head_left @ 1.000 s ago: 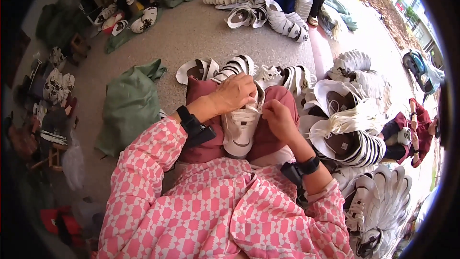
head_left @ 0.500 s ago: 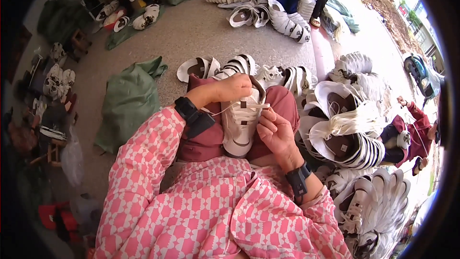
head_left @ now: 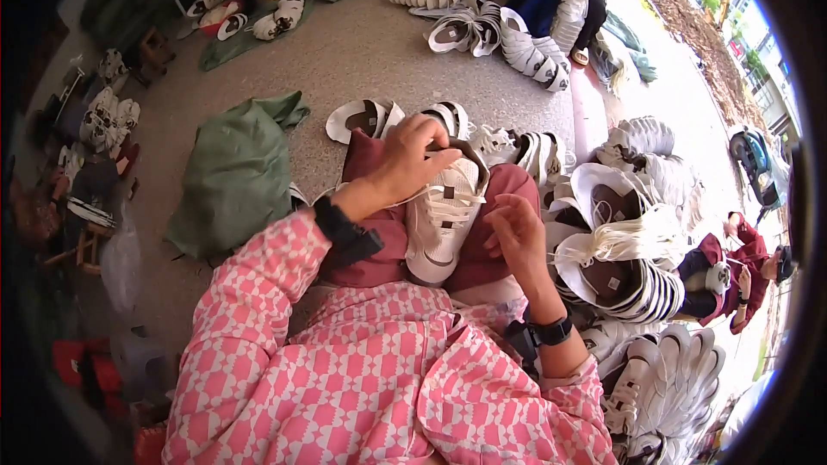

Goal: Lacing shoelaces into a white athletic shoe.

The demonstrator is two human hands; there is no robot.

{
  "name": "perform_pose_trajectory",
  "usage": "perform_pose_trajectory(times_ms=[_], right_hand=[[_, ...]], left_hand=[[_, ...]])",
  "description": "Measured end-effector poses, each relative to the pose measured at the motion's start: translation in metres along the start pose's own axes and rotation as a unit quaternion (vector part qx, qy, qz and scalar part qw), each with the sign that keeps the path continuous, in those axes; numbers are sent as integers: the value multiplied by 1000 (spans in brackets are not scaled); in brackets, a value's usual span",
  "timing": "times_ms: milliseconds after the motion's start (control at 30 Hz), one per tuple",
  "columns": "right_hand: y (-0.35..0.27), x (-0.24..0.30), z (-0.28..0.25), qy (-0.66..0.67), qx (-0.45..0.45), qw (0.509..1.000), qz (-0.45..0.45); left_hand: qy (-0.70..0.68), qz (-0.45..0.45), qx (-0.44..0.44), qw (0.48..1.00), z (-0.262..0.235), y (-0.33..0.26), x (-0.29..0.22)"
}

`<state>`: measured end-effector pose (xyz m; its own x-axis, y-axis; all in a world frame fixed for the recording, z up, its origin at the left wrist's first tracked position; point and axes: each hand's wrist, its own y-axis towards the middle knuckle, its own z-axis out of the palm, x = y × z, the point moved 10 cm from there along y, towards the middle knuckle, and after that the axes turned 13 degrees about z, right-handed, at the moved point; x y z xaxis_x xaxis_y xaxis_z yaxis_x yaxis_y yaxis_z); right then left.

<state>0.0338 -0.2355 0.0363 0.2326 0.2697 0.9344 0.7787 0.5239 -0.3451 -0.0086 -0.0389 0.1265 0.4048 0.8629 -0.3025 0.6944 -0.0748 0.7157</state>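
A white sneaker upper with pale laces lies between my knees, its toe toward me. My left hand is at its far end, thumb across the tongue and fingers bent over the opening; the fingertips are partly hidden. White lace crosses the front in several rows. My right hand is raised just right of the upper, fingers loosely curled and apart, with nothing visible in them. Dark bands with small devices sit on both my wrists.
Stacked white shoe uppers crowd my right side, with a bundle of white laces on top. More uppers lie beyond my knees. A green cloth sack rests at left. Other people sit at the right and far back.
My right hand has let go of the lace end and moved slightly right, its fingers loosening. My left hand has turned, with its thumb now over the tongue.
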Motion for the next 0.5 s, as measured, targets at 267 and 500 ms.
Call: perform_pose_trajectory(times_ms=[267, 500], right_hand=[[-6, 52, 18, -400, -125, 856, -304], [4, 51, 29, -525, -161, 782, -295]], left_hand=[[44, 14, 108, 993, -20, -65, -21], [-74, -28, 194, 978, -1, -80, -7]])
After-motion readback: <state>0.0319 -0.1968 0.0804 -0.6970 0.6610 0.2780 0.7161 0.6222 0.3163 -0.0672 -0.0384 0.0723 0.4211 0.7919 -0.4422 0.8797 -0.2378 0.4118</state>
